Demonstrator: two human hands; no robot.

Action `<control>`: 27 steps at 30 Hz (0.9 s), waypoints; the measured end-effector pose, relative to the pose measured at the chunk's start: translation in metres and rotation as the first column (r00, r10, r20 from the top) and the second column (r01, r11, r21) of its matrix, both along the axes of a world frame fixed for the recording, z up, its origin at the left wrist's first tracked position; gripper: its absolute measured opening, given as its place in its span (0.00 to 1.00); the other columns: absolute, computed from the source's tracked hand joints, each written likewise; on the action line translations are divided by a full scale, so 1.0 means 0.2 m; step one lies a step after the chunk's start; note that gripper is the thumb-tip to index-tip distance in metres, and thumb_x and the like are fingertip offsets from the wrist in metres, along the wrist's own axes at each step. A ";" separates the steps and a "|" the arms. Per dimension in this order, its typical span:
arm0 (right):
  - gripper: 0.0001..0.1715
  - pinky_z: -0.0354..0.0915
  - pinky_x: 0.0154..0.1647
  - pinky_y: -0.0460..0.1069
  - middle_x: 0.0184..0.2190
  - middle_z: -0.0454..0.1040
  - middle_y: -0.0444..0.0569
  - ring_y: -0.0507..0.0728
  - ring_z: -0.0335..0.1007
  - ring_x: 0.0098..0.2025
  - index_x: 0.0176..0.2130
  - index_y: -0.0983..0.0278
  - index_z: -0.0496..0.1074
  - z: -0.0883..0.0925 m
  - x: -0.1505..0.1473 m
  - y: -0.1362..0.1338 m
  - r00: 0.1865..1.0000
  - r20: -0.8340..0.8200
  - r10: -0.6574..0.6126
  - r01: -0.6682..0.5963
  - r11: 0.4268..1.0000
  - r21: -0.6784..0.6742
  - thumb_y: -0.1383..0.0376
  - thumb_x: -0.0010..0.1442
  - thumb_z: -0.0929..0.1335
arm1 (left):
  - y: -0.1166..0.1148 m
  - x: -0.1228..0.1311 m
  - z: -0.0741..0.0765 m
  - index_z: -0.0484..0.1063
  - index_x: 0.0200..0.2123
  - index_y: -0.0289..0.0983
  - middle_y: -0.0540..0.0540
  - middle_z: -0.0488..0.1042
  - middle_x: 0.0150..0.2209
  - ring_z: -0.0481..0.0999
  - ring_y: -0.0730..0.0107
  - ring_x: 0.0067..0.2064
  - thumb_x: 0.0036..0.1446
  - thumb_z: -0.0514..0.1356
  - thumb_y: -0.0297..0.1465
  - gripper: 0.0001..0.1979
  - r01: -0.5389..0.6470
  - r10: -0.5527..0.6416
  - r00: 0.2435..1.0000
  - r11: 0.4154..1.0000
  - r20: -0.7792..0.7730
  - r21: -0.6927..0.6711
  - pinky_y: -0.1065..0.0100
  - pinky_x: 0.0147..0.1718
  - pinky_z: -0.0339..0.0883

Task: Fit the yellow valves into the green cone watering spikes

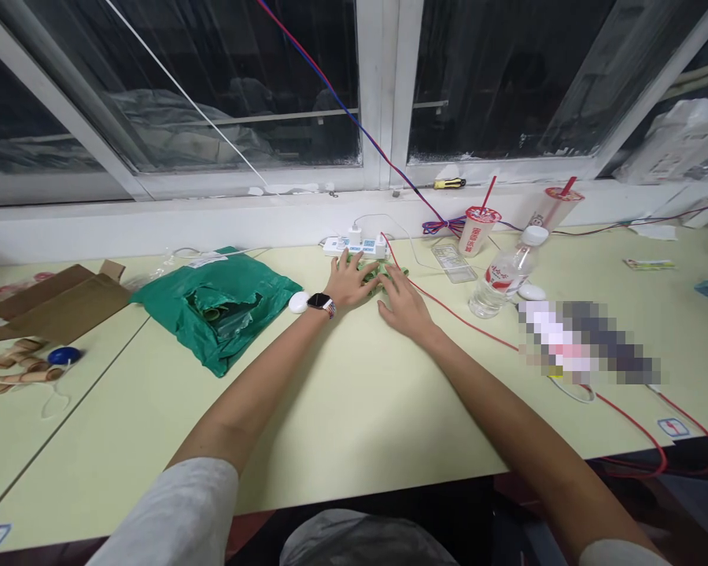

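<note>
Here you are, centre of the frame, left hand (pixel 349 284) and right hand (pixel 409 309) side by side over green material (pixel 373 274) at the back of the bench (pixel 354 424). Your left fingers fan wide, your right ones spread more loosely, tips near each other; whether anything is pinched underneath, I can't tell. Watch that power strip (pixel 366 246), right beyond your fingertips: a forward push could well knock a plug. The red cable (pixel 448 305) runs just past your right hand toward the lower right, so a sideways sweep might snag it. Right of centre stands a clear bottle (pixel 501 279), beside a red-topped cup (pixel 477 232); swing that right forearm outward and the bottle could tip.
</note>
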State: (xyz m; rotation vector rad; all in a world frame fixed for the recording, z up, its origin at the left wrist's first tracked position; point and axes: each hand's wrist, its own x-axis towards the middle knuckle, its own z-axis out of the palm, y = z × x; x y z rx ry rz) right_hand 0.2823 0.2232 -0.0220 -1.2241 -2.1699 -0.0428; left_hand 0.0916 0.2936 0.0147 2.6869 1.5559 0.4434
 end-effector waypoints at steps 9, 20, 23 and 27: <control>0.40 0.53 0.73 0.65 0.70 0.60 0.69 0.73 0.50 0.74 0.68 0.72 0.63 -0.02 0.00 0.16 0.992 0.023 -0.125 0.126 0.989 -0.075 0.54 0.66 0.69 | 0.03 -0.04 -0.01 0.69 0.67 0.50 0.39 0.68 0.64 0.51 0.38 0.70 0.70 0.47 0.51 0.29 0.050 -0.050 0.999 0.998 -0.022 -0.028 0.39 0.65 0.48; 0.32 0.57 0.61 0.62 0.52 0.74 0.60 0.69 0.62 0.57 0.63 0.63 0.71 -0.01 0.02 0.15 0.990 0.002 -0.143 0.143 0.990 -0.017 0.56 0.63 0.69 | -0.05 -0.07 -0.03 0.71 0.64 0.48 0.39 0.69 0.63 0.65 0.44 0.62 0.71 0.47 0.51 0.27 0.044 -0.044 0.999 0.999 -0.011 0.004 0.45 0.61 0.54; 0.30 0.57 0.61 0.61 0.50 0.76 0.59 0.69 0.62 0.56 0.61 0.65 0.73 -0.01 0.03 0.13 0.991 -0.022 -0.131 0.131 0.991 -0.020 0.55 0.63 0.70 | -0.08 -0.08 -0.02 0.71 0.64 0.47 0.39 0.68 0.64 0.65 0.44 0.63 0.70 0.49 0.50 0.27 0.044 -0.044 0.999 0.999 -0.020 0.002 0.46 0.62 0.53; 0.24 0.57 0.60 0.61 0.49 0.76 0.57 0.68 0.62 0.56 0.55 0.63 0.76 -0.01 0.04 0.07 0.995 -0.024 -0.094 0.094 0.996 -0.010 0.54 0.63 0.70 | -0.16 -0.09 -0.01 0.71 0.64 0.47 0.40 0.69 0.64 0.64 0.45 0.64 0.70 0.50 0.49 0.26 0.069 -0.069 0.998 0.998 0.000 -0.001 0.46 0.62 0.53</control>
